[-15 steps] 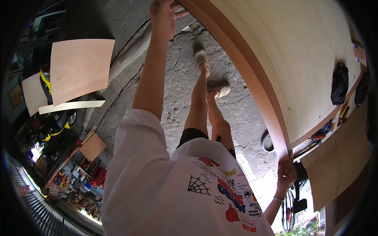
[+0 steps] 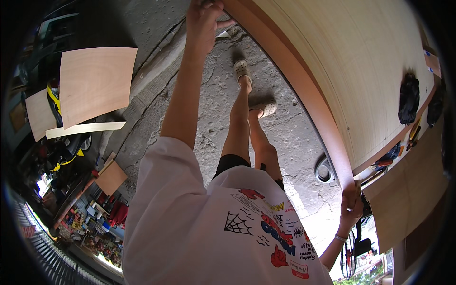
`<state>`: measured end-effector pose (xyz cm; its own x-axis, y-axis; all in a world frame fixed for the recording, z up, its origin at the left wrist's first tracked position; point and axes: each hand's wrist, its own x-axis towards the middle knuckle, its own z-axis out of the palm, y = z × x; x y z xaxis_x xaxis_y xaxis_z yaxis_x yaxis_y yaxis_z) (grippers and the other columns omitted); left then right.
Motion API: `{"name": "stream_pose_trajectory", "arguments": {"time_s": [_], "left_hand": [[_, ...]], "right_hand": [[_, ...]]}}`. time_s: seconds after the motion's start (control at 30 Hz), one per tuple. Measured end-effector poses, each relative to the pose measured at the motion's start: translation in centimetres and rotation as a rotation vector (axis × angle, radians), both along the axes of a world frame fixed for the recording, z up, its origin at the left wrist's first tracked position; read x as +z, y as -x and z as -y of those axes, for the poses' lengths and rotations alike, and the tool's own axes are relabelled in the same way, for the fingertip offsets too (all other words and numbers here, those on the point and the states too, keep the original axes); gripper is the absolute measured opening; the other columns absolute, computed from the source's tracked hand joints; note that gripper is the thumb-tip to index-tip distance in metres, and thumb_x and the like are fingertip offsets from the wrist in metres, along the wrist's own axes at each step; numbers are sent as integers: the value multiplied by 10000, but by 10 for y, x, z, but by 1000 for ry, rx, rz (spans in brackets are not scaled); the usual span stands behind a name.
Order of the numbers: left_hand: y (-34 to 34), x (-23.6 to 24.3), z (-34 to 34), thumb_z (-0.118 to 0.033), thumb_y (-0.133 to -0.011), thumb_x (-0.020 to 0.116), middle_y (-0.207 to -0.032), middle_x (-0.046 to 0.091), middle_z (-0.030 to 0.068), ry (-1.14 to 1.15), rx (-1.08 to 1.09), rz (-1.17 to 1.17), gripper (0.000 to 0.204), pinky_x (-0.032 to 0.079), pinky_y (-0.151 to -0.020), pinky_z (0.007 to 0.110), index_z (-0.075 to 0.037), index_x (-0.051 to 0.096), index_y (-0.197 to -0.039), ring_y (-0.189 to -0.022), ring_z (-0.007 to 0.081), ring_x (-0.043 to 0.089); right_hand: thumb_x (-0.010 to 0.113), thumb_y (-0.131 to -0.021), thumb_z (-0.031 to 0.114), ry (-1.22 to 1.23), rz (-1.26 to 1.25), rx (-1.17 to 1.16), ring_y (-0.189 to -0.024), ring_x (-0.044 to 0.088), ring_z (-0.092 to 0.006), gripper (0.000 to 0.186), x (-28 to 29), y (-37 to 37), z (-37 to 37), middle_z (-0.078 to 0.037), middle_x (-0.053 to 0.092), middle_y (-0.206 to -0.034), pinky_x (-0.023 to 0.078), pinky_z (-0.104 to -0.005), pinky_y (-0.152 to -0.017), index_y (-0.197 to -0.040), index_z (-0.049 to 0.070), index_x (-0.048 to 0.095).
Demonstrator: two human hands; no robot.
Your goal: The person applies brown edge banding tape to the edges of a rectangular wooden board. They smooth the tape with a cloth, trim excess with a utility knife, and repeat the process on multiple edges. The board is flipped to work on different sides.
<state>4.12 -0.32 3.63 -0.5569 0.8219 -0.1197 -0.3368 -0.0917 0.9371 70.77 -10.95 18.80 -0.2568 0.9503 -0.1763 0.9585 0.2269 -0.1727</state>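
Grey concrete: floor [image 2: 294, 126], cracked and rough, under the wearer's feet.

Panel [image 2: 332, 71], one: pale wood face, brown edge band; occupies the upper right, its long edge running between both hands.

Board [image 2: 403, 199], brown; lower right, beyond the panel's near corner.

Shirt [image 2: 185, 223], white, printed front; on the wearer.

Sheet [image 2: 97, 85], light wood, roughly square; left side, well apart from the panel.

Strip [image 2: 85, 129], pale, narrow; just below the sheet in view.

Clogs [image 2: 263, 109], beige, perforated, one pair; worn, standing on the floor.

Round item [image 2: 324, 171], grey; on the floor near the panel's edge, kind unclear.

Bundle [image 2: 409, 99], black; against the panel's pale face.

Left hand [image 2: 203, 26]: fingers curled on the panel's far end, one digit spread; tips partly out of view.

Right hand [image 2: 350, 209]: fingers closed about the panel's near corner.

Bracelet [image 2: 340, 237], light-coloured; right wrist.
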Motion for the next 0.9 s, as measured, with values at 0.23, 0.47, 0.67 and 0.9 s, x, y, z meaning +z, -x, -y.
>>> {"name": "stream_pose_trajectory", "arguments": {"time_s": [0.23,0.47,0.67,0.9], "left_hand": [[-5,-6,10,-265,-938,705,-1344,629,167,-53,-75,-43,812,557,-948,651,54,265,-1541,-1208,331,668],[-14,-18,8,-177,-959,660,-1284,659,134,-195,-120,68,623,615,-900,566,44,382,-1471,-1140,261,706],[-34,-18,13,-238,-960,664,-1237,686,119,-143,-35,63,670,642,-811,498,22,364,-1500,-1087,240,723],[-66,-3,25,-177,-932,702,-1245,686,179,-21,-79,46,706,647,-820,508,-3,319,-1500,-1101,279,714]], "right_hand": [[866,-816,423,84,-10,-11,-818,620,-341,484,1,2,4,-146,626,-822,507,-468,-699,-876,29,591],[799,-875,414,165,77,40,-884,647,-334,609,1,11,2,-168,700,-1220,520,-451,-804,-1301,12,629],[770,-897,416,197,207,-24,-965,674,-331,740,1,7,0,-170,666,-1376,531,-424,-867,-1485,26,548],[783,-885,378,152,92,86,-917,679,-338,710,0,12,-3,-188,678,-1348,537,-423,-846,-1446,-2,573]]}}
